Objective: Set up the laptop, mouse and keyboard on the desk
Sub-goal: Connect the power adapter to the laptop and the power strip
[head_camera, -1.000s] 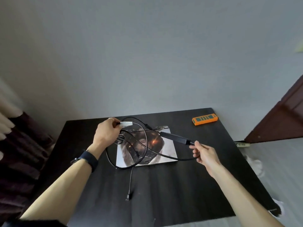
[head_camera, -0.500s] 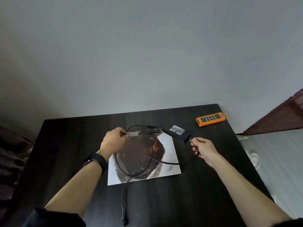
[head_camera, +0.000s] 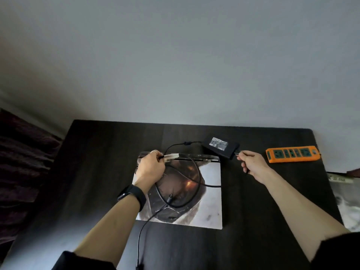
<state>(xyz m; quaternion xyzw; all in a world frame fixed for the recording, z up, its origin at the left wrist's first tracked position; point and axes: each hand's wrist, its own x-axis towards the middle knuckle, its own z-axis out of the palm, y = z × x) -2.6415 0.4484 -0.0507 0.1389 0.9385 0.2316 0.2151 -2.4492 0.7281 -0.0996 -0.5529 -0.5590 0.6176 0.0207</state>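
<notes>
Closed laptop, lid covered in a printed skin, lies flat in the middle of the tabletop with the charger cable looped across it. The left hand grips the cable by its white tag. The right hand has its fingers pinched on the cable right at the power brick, just behind the laptop. My worry is that a tug on that loop could knot it or drag it over the lid, and hauling the brick by its cable would strain that joint. An orange power strip sits near the right hand. Dark wood-look top, plain grey wall, pretty dim room.
</notes>
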